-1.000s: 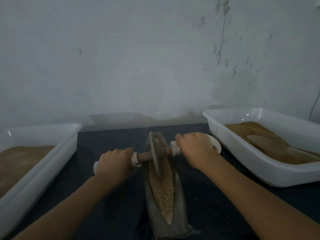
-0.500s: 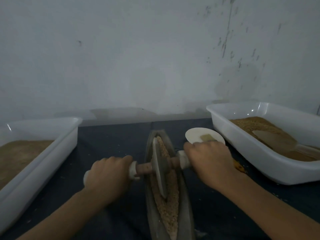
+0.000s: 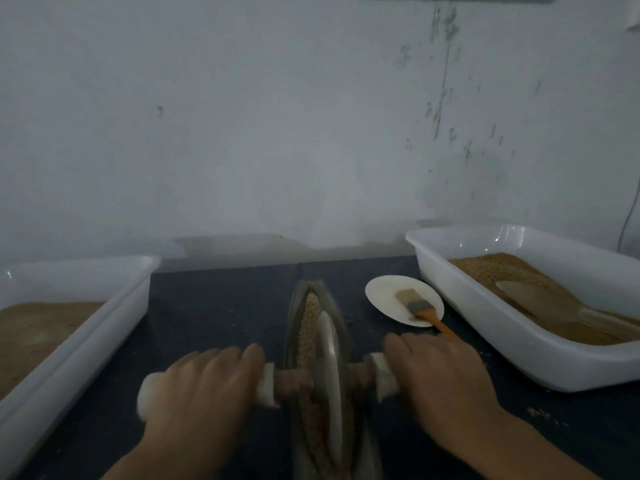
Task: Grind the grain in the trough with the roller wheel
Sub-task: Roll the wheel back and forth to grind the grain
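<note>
A dark boat-shaped trough (image 3: 298, 299) lies lengthwise in front of me on the dark table, holding tan grain (image 3: 309, 323). The grey roller wheel (image 3: 330, 379) stands on edge inside it, toward the near end, on a wooden axle with white handle ends. My left hand (image 3: 204, 389) is closed over the left handle. My right hand (image 3: 440, 375) is closed over the right handle. The trough's near end is hidden behind the wheel and runs past the bottom of the frame.
A white plastic tub (image 3: 519, 355) with brown grain and a scoop stands at the right. Another white tub (image 3: 86, 327) with brown meal stands at the left. A small white dish (image 3: 384, 296) with an orange-handled brush (image 3: 424, 311) sits beside the trough. A wall rises behind.
Both hands have pulled the wheel back along the trough from its far end toward me. The white dish and brush, earlier hidden behind my right hand, now show.
</note>
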Available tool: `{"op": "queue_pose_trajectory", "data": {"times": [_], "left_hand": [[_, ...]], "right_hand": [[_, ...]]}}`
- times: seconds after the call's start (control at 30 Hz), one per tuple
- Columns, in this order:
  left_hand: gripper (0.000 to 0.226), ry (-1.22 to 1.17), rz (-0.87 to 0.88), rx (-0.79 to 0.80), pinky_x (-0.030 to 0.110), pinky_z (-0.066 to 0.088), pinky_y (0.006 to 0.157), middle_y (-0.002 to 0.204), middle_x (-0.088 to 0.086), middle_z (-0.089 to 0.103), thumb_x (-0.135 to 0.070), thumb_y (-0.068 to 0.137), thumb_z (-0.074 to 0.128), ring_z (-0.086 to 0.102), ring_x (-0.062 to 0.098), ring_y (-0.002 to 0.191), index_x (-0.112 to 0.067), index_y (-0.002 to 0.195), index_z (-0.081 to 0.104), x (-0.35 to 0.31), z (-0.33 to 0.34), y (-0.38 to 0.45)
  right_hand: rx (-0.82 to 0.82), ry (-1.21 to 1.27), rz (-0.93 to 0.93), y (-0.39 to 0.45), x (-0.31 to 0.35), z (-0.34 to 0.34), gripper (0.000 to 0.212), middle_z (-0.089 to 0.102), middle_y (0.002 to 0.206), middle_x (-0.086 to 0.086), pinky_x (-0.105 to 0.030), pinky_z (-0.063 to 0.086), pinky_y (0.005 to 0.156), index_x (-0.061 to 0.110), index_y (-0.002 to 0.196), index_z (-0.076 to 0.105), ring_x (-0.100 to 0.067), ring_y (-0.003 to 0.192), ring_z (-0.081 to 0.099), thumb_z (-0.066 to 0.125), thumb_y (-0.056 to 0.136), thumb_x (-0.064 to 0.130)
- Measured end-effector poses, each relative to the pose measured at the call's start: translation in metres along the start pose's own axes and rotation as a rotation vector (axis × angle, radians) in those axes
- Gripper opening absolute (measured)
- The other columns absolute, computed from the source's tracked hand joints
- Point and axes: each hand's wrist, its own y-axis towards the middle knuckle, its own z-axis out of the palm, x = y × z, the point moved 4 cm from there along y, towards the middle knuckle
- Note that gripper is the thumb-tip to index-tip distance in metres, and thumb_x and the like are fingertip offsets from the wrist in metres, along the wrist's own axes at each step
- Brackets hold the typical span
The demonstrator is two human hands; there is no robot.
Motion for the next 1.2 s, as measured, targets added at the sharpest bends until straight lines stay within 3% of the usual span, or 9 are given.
{"op": "queue_pose_trajectory", "data": {"times": [0.1,0.2,0.27,0.4,0.63,0.73,0.87,1.03,1.2], "left_hand": [[0.053,-0.026,-0.011,0.074,0.024,0.03,0.043,0.05,-0.009,0.048,-0.036,0.023,0.087,0.051,0.011,0.039,-0.029,0.061,0.053,-0.004,-0.007,-0.011],[0.029,0.012,-0.141,0.172,0.027,0.031,0.062,0.081,-0.012,0.052,-0.049,0.076,0.061,0.057,0.008,0.075,-0.035,0.084,0.037,0.007,0.014,0.001],[0.021,0.009,-0.217,0.203,0.028,0.034,0.064,0.085,-0.013,0.053,-0.046,0.085,0.052,0.054,0.008,0.077,-0.036,0.086,0.034,0.018,0.032,0.016],[0.012,-0.02,-0.286,0.169,0.031,0.045,0.066,0.086,-0.009,0.059,-0.04,0.086,0.053,0.058,0.015,0.077,-0.034,0.087,0.043,0.035,0.057,0.051],[0.027,0.057,-0.258,0.156,0.028,0.033,0.062,0.089,-0.01,0.058,-0.043,0.085,0.057,0.047,0.01,0.07,-0.034,0.084,0.032,0.026,0.044,0.042],[0.028,0.063,-0.169,0.166,0.027,0.037,0.063,0.088,-0.012,0.057,-0.043,0.082,0.061,0.055,0.008,0.074,-0.035,0.086,0.034,0.012,0.022,0.016],[0.045,0.092,-0.043,0.123,0.025,0.036,0.048,0.062,-0.011,0.051,-0.034,0.054,0.084,0.051,0.009,0.051,-0.03,0.073,0.044,-0.006,-0.004,0.001],[0.034,0.151,-0.076,0.125,0.028,0.031,0.057,0.079,-0.011,0.057,-0.041,0.075,0.066,0.058,0.011,0.07,-0.033,0.08,0.033,0.007,0.012,0.022],[0.026,0.089,-0.146,0.136,0.03,0.033,0.06,0.079,-0.009,0.056,-0.043,0.08,0.058,0.057,0.016,0.071,-0.033,0.079,0.033,0.032,0.051,0.062]], "right_hand": [[0.112,-0.036,0.033,-0.007,0.003,-0.001,0.042,0.055,0.06,0.005,-0.023,0.029,0.046,0.03,0.073,0.051,-0.01,0.052,0.053,0.085,0.049,0.032],[0.096,-0.091,0.035,0.009,-0.002,0.008,0.019,0.059,0.081,0.006,-0.026,0.041,0.056,0.03,0.088,0.047,-0.012,0.07,0.057,0.064,0.081,0.028],[0.081,-0.097,0.039,0.03,-0.006,0.017,0.013,0.061,0.087,0.005,-0.03,0.047,0.062,0.027,0.094,0.048,-0.016,0.075,0.059,0.058,0.087,0.025],[0.022,-0.138,0.041,0.078,-0.013,0.031,0.017,0.064,0.086,0.001,-0.031,0.043,0.057,0.022,0.099,0.049,-0.019,0.073,0.061,0.061,0.087,0.025],[-0.025,-0.086,0.056,0.06,-0.009,0.031,0.017,0.063,0.082,0.003,-0.031,0.045,0.059,0.022,0.094,0.051,-0.018,0.071,0.06,0.064,0.084,0.024],[-0.064,-0.032,0.045,0.022,-0.004,0.022,0.03,0.059,0.066,0.005,-0.028,0.043,0.047,0.024,0.079,0.052,-0.014,0.056,0.056,0.079,0.065,0.024],[-0.051,-0.014,0.051,-0.008,0.001,0.013,0.047,0.047,0.05,0.008,-0.028,0.036,0.035,0.027,0.064,0.046,-0.012,0.041,0.045,0.087,0.042,0.02],[0.053,-0.037,0.113,0.003,-0.006,0.032,0.033,0.055,0.071,0.008,-0.031,0.046,0.054,0.031,0.079,0.031,-0.012,0.061,0.053,0.064,0.08,0.031],[0.003,-0.025,0.11,0.046,-0.013,0.037,0.02,0.062,0.081,0.004,-0.029,0.039,0.055,0.026,0.092,0.046,-0.015,0.068,0.057,0.063,0.085,0.031]]}}
